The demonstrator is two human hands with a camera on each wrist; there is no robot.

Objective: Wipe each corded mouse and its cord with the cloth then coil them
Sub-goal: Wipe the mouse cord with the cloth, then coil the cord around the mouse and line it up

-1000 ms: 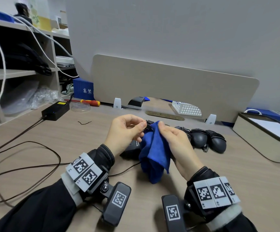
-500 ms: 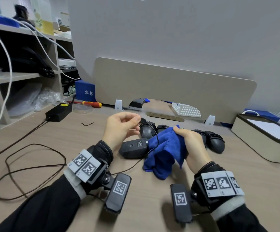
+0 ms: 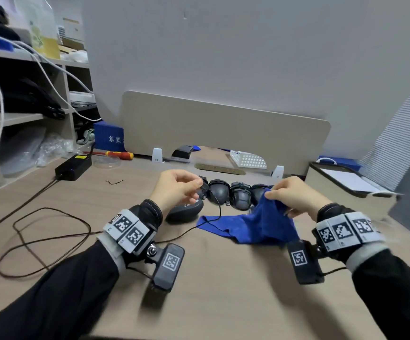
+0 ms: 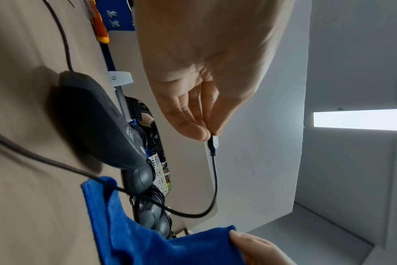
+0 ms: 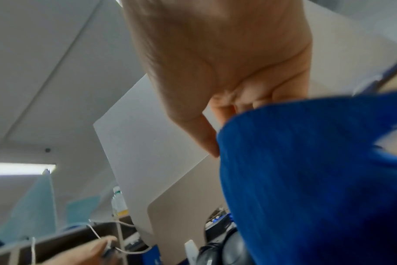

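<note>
left hand [image 3: 174, 190] pinches the cord [image 4: 213, 179] plug; right hand [image 3: 294, 195] grips the blue cloth [image 3: 255, 224] above the tabletop [image 3: 223, 290].

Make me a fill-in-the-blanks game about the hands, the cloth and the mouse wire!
1. The left hand pinches the ____ at the end of the mouse cord.
2. The right hand holds up a cloth coloured ____.
3. The cord's mouse lies on the ____.
4. The cord runs ____ one corner of the cloth.

Missing words: plug; blue; desk; over
</note>
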